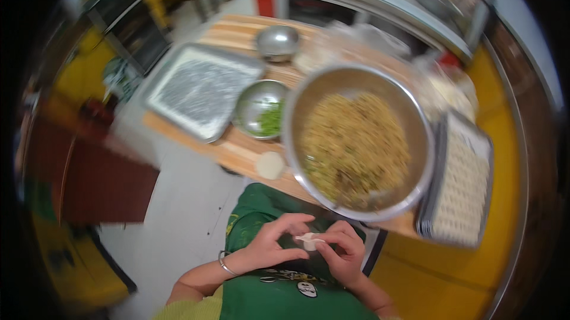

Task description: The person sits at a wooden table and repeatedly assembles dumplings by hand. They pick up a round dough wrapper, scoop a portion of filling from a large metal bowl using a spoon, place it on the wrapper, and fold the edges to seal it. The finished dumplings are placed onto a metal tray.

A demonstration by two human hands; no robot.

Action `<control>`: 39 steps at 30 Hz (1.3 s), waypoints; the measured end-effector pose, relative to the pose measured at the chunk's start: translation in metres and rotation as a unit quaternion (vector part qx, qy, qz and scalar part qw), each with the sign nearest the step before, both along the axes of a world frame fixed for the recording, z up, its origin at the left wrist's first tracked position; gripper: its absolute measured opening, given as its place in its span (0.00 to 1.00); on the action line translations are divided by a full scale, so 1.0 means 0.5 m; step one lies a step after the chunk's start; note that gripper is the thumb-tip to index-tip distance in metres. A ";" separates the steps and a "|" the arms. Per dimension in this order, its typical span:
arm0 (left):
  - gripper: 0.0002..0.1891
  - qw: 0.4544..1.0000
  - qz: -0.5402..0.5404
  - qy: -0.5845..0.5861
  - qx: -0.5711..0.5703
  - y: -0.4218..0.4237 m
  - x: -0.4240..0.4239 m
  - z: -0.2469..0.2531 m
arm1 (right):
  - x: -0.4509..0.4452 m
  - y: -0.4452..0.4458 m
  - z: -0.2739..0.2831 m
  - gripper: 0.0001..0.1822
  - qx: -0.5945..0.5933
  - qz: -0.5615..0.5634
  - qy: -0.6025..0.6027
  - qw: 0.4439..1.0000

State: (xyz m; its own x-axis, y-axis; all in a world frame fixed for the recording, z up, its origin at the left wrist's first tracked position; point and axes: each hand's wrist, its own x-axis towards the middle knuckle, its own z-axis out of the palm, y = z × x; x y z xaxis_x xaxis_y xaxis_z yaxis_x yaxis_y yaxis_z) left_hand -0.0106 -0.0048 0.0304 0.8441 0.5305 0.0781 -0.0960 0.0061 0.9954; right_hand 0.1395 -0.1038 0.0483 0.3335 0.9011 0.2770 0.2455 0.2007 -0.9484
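Observation:
A small folded piece of white dough [309, 242] is pinched between the thumb and fingers of my right hand [345, 248], low over my lap. My left hand [278, 240] faces it from the other side, thumb and forefinger spread wide. Its curled fingers come near the dough's left tip; whether they touch it is unclear. In front of me, a round flat dough wrapper [270, 165] lies near the table edge. Beside it stands a large steel basin [423, 146] with a shredded, yellowish-brown filling [356, 141], flecked with green.
On the wooden table [236, 148] are a flour-dusted metal tray [196, 92], a steel bowl [249, 97] with chopped greens [270, 119], and another metal bowl [278, 41]. Plastic bags [356, 41] lie behind. Stacked trays [461, 186] at right carry rows of white dough pieces.

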 end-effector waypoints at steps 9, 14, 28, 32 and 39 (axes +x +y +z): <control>0.20 0.996 -0.089 0.028 -0.004 -0.029 0.089 0.006 | 0.208 -0.174 0.038 0.02 -0.083 -0.146 0.122 0.978; 0.16 0.993 -0.063 0.081 0.053 -0.046 0.106 0.006 | 0.397 -0.197 0.062 0.07 -0.170 -0.208 0.082 0.960; 0.13 0.984 0.006 0.173 0.033 -0.074 0.091 -0.004 | 0.912 -0.024 -0.042 0.12 -0.158 -0.388 -0.270 0.867; 0.12 0.984 0.025 0.178 0.021 -0.072 0.090 -0.014 | 0.947 -0.021 -0.047 0.11 -0.228 -0.308 -0.274 0.882; 0.11 0.982 -0.007 0.188 -0.012 -0.064 0.103 -0.014 | 0.920 -0.020 -0.015 0.09 -0.269 -0.260 -0.224 0.900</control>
